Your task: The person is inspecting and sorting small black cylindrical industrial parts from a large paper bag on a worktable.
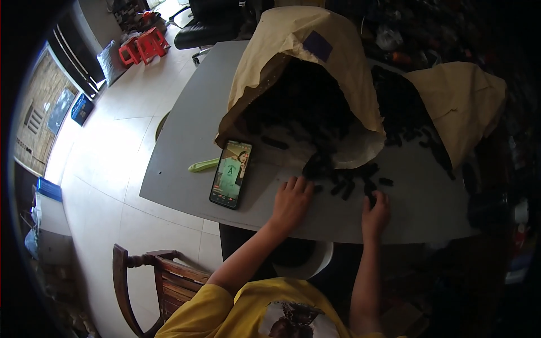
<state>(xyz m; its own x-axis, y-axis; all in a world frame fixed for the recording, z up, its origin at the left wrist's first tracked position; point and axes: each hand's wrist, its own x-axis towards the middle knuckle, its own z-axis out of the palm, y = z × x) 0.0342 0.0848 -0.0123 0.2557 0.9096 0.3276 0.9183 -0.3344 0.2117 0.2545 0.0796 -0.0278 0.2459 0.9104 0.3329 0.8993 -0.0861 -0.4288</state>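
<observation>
My left hand (293, 201) rests palm down on the grey table (183, 121), fingers a little apart, its tips beside loose black pieces. To its right, my right hand (376, 214) pinches a small black piece (369, 198) between thumb and fingers at the near side of the pile. Several short, dark, stubby pieces (347, 187) lie scattered between and beyond both hands. They spill from a large brown paper bag (332, 34) lying with its mouth toward me. The bag's inside is dark and full of the same pieces; their exact kind is too dark to make out.
A phone (242, 194) with a lit screen leans left of the bag, by a light green handled tool (202, 166). More black pieces spill from a second paper bag (465, 98) at right. Below the table edge sits a white bucket (322, 260); a wooden chair (174, 276) stands left.
</observation>
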